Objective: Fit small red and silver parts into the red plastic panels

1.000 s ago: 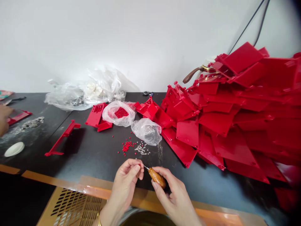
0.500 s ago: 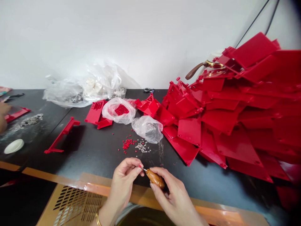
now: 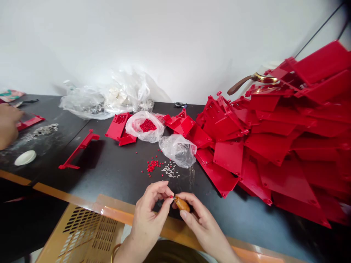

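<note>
My right hand (image 3: 200,223) grips a small tool with a brown wooden handle (image 3: 182,204) near the table's front edge. Its thin metal tip carries a tiny red bead (image 3: 172,197). My left hand (image 3: 152,212) pinches at that tip with thumb and forefinger, fingers closed on the bead. Just beyond my hands lie a scatter of small red beads (image 3: 151,166) and tiny silver rings (image 3: 170,170) on the black table (image 3: 109,171).
A large heap of red plastic panels (image 3: 274,135) fills the right side. Clear bags hold red beads (image 3: 145,126) and silver parts (image 3: 179,149). A red bracket (image 3: 78,150) and a white dish (image 3: 25,157) lie left. Another person's hand (image 3: 8,124) works at far left.
The view shifted a little to the left. My hands have stayed together near the front edge, and my left fingers have closed tighter round the tool's tip.
</note>
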### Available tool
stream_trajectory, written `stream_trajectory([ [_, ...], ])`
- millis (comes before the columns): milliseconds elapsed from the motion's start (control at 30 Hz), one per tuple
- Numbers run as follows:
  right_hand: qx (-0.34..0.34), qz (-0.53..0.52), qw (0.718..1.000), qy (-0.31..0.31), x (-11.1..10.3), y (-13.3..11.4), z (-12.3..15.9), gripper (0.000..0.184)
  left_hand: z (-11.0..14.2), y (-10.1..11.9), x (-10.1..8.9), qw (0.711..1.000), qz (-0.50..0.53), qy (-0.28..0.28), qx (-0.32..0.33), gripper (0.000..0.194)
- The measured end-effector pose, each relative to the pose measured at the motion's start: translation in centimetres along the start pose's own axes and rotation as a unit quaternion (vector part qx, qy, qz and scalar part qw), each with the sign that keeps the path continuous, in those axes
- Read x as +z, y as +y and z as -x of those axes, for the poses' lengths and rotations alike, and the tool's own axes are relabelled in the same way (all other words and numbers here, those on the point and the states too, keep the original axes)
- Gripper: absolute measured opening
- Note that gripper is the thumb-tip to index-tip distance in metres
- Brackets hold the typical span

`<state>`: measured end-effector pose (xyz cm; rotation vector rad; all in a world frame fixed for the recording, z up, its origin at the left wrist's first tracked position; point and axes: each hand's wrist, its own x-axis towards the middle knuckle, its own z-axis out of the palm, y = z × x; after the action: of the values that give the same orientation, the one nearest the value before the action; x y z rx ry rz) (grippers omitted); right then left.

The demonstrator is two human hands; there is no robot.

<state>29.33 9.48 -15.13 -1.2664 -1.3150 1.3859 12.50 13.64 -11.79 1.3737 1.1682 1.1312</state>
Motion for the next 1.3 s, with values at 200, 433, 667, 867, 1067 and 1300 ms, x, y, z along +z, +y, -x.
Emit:
stream_trajectory([
  [200,0.04,-0.136,0.989,-0.051,0.3,0.4,-0.2,0.039,0.2,0.7,0.1,1.0,-0.015,-0.009,0.013,0.031],
  [433,0.035,-0.165,0.983,-0.067,0.3,0.2,-0.3,0.039,0.6,1.7,0.0,0.993,-0.08,0.009,0.091,0.034],
  [667,0.033,-0.185,0.979,-0.071,0.4,1.2,-0.1,0.04,1.0,1.4,0.4,1.0,0.006,-0.023,-0.002,0.036],
  [867,0.008,-0.18,0.981,-0.067,0.3,1.5,0.1,0.037,1.4,1.6,1.0,0.993,0.107,-0.02,-0.054,0.04],
  [1067,-0.009,-0.155,0.986,-0.06,0.0,0.7,0.1,0.031,0.8,1.7,0.8,0.997,0.075,-0.015,-0.03,0.026],
  [1300,-0.012,-0.129,0.99,-0.058,-0.1,0.3,0.0,0.034,0.5,1.9,0.0,0.997,-0.026,-0.031,0.059,0.012],
])
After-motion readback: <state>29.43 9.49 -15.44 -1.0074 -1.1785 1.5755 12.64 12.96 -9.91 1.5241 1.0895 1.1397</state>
